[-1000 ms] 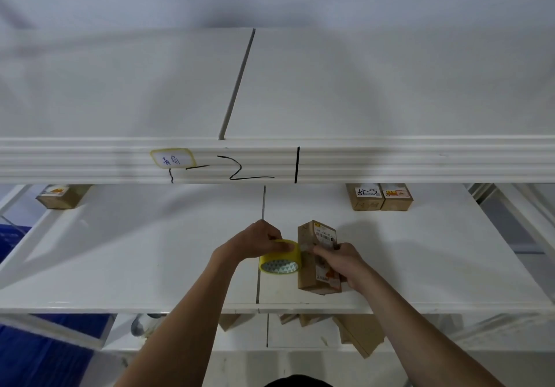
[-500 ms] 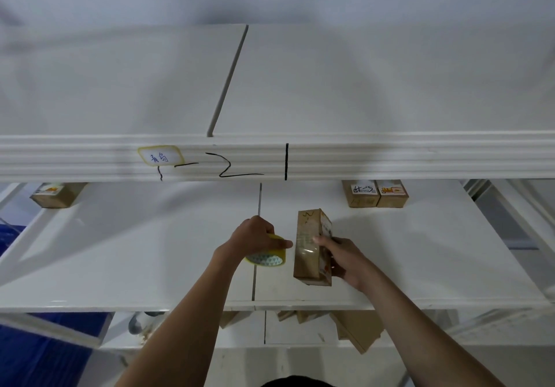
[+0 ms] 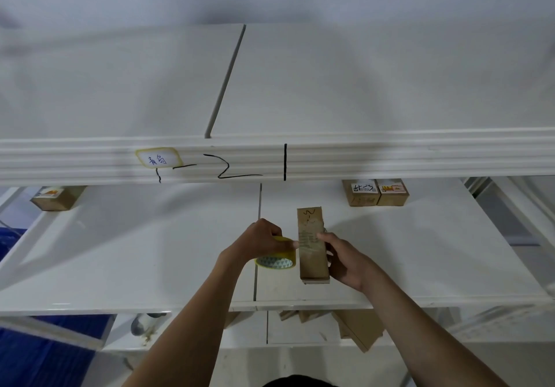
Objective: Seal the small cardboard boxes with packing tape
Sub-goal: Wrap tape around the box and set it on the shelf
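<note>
Head view shows the left hand (image 3: 258, 242) gripping the yellow tape roll (image 3: 276, 262) against the cardboard box (image 3: 312, 248), which the right hand (image 3: 345, 259) holds upright above the shelf (image 3: 120, 251). Box looks light and stiff; best held by its long sides.

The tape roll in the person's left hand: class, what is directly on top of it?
The left hand lies over the yellow tape roll, its fingers curled round the top. Only the roll's front rim and patterned core show; the hand covers the rest.
</note>
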### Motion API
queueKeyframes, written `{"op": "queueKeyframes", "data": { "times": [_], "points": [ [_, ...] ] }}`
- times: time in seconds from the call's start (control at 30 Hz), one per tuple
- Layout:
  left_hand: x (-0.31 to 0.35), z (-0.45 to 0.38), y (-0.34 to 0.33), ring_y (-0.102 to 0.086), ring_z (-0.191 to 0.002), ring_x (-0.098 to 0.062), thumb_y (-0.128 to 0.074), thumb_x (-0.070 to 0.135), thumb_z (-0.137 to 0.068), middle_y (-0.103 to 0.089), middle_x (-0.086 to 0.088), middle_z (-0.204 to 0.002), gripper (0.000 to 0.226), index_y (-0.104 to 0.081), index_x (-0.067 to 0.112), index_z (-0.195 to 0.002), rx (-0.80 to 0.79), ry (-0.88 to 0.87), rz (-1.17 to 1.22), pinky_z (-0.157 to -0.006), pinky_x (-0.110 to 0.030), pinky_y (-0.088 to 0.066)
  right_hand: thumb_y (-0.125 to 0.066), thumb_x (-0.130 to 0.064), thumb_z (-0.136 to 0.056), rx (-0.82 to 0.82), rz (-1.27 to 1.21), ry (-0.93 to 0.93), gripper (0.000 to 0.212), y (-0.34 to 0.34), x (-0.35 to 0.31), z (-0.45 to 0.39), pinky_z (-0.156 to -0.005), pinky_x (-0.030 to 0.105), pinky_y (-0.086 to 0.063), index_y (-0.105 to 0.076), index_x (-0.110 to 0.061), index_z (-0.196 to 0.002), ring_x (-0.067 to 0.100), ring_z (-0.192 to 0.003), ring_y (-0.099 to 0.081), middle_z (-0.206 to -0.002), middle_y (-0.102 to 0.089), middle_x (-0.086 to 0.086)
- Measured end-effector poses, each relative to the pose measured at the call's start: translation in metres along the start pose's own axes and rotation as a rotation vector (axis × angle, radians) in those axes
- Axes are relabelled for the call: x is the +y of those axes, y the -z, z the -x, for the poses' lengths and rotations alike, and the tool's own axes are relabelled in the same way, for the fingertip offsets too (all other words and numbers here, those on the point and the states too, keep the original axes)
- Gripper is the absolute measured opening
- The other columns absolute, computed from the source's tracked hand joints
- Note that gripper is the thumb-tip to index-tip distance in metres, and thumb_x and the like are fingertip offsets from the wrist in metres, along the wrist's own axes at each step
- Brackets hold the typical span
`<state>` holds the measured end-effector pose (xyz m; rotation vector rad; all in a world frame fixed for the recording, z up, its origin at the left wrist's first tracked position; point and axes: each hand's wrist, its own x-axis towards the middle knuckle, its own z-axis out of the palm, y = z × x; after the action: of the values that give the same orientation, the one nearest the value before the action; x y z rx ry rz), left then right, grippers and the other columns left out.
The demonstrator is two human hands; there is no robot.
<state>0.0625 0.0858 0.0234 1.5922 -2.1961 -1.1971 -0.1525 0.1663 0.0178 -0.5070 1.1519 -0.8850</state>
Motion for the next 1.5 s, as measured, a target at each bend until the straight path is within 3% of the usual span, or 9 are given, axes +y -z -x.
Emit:
{"op": "queueKeyframes", "data": {
  "times": [0.07, 0.17, 0.37, 0.53, 0.7, 0.9, 1.07, 1.27, 1.5],
  "points": [
    [-0.001, 0.0, 0.001, -0.07, -0.082, -0.026, -0.078, 0.065, -0.072, -0.069, -0.011, -0.079, 0.059, -0.071, 0.006, -0.075, 0.013, 0.0, 0.021, -0.069, -0.033, -0.054, -0.052, -0.031, -0.102, -0.014, -0.015, 0.0, 0.032, -0.001, 0.001, 0.0, -0.107, 0.045, -0.045, -0.066, -0.013, -0.125, 0.027, -0.115, -0.056, -0.124, -0.064, 0.012],
    [-0.001, -0.002, 0.002, -0.069, -0.081, -0.022, -0.078, 0.065, -0.071, -0.069, -0.005, -0.077, 0.056, -0.072, 0.01, -0.076, 0.032, 0.0, -0.042, -0.074, -0.035, -0.057, -0.054, -0.031, -0.102, -0.028, -0.002, 0.019, 0.034, 0.0, 0.004, 0.0, -0.09, 0.039, -0.052, -0.067, -0.012, -0.127, 0.025, -0.109, -0.061, -0.118, -0.068, 0.011],
    [0.006, -0.009, -0.007, -0.06, -0.068, -0.016, -0.08, 0.048, -0.076, -0.057, 0.006, -0.06, 0.033, -0.068, 0.018, -0.067, 0.058, -0.036, -0.181, -0.059, -0.024, -0.044, -0.081, -0.041, -0.081, 0.034, 0.353, 0.009, 0.057, -0.015, 0.005, -0.007, -0.098, 0.042, -0.055, -0.062, -0.016, -0.129, 0.024, -0.113, -0.066, -0.119, -0.071, 0.007],
    [-0.002, -0.01, -0.009, -0.06, -0.072, -0.015, -0.076, 0.055, -0.079, -0.06, 0.003, -0.07, 0.039, -0.07, 0.016, -0.075, 0.019, 0.003, -0.2, -0.063, -0.026, -0.047, -0.08, -0.027, -0.085, 0.106, 0.555, -0.027, 0.04, -0.013, -0.007, -0.009, -0.074, 0.03, -0.059, -0.067, -0.011, -0.12, 0.019, -0.099, -0.069, -0.107, -0.074, 0.004],
    [0.001, -0.01, -0.002, -0.056, -0.066, -0.012, -0.072, 0.053, -0.084, -0.062, -0.001, -0.069, 0.043, -0.071, 0.011, -0.074, -0.04, -0.008, -0.101, -0.058, -0.021, -0.042, -0.077, -0.049, -0.081, 0.272, 0.636, 0.004, 0.052, -0.015, -0.004, -0.024, -0.08, 0.037, -0.061, -0.065, -0.012, -0.115, 0.021, -0.097, -0.069, -0.105, -0.072, 0.006],
    [-0.013, -0.007, 0.021, -0.059, -0.071, -0.009, -0.075, 0.05, -0.084, -0.063, 0.001, -0.072, 0.035, -0.073, 0.016, -0.075, -0.126, -0.032, -0.009, -0.064, -0.023, -0.045, -0.078, -0.041, -0.08, 0.29, 0.579, -0.009, 0.042, -0.009, -0.006, -0.019, -0.069, 0.033, -0.06, -0.068, -0.007, -0.103, 0.022, -0.091, -0.071, -0.099, -0.074, 0.01],
    [-0.018, -0.013, 0.018, -0.066, -0.074, -0.018, -0.078, 0.057, -0.077, -0.068, -0.003, -0.073, 0.04, -0.075, 0.017, -0.074, -0.079, -0.038, -0.055, -0.066, -0.033, -0.052, -0.078, -0.041, -0.079, 0.306, 0.594, -0.017, 0.045, -0.011, -0.005, -0.022, -0.069, 0.034, -0.06, -0.067, -0.007, -0.107, 0.022, -0.092, -0.07, -0.1, -0.073, 0.009],
    [-0.022, -0.015, 0.019, -0.059, -0.07, -0.011, -0.075, 0.066, -0.073, -0.064, 0.003, -0.074, 0.049, -0.07, 0.017, -0.075, 0.036, 0.023, -0.25, -0.061, -0.023, -0.044, -0.079, -0.038, -0.078, 0.296, 0.582, -0.02, 0.043, -0.012, -0.01, -0.017, -0.065, 0.031, -0.06, -0.067, -0.007, -0.106, 0.022, -0.09, -0.071, -0.099, -0.073, 0.009],
    [-0.027, -0.015, 0.013, -0.065, -0.077, -0.016, -0.072, 0.075, -0.069, -0.065, 0.003, -0.079, 0.052, -0.066, 0.023, -0.078, 0.051, 0.095, -0.324, -0.066, -0.025, -0.049, -0.075, -0.034, -0.078, 0.28, 0.571, -0.004, 0.033, -0.007, -0.008, -0.019, -0.08, 0.041, -0.063, -0.072, -0.007, -0.097, 0.022, -0.089, -0.074, -0.094, -0.076, 0.009]
  ]
}}
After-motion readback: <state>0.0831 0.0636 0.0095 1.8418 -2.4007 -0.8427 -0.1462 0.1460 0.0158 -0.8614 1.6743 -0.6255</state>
